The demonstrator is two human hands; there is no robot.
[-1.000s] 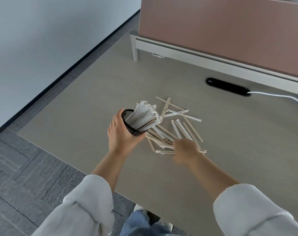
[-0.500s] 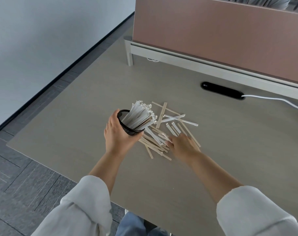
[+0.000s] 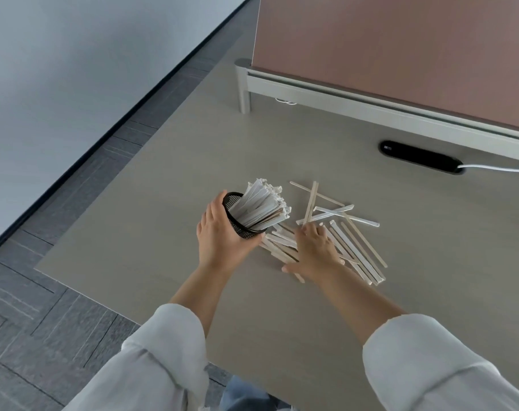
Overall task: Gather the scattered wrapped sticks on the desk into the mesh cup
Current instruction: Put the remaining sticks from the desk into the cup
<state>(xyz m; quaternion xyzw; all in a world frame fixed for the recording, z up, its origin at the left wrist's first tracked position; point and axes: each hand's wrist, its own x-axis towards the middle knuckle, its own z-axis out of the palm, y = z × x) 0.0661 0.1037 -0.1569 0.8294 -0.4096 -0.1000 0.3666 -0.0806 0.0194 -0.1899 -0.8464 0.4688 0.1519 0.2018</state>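
- Black mesh cup (image 3: 241,218), fine grid of holes.
- White paper wraps on bundled sticks (image 3: 259,204); pale tan and white among scattered sticks (image 3: 350,241).
- Plain grey-beige desk (image 3: 193,173).
- Dusty pink partition (image 3: 400,48), silver-grey frame (image 3: 326,94).
- Dark grey floor tiles (image 3: 44,292), striped.
- White sleeves (image 3: 163,351).

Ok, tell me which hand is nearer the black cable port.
Right. The right hand lies on the loose sticks, below the port; the left hand holds the cup, farther left.

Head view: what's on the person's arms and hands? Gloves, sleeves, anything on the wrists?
Both hands, left hand and right hand, are bare, with no gloves, rings or watch visible. Loose white sleeves are pushed up, leaving the forearms uncovered.
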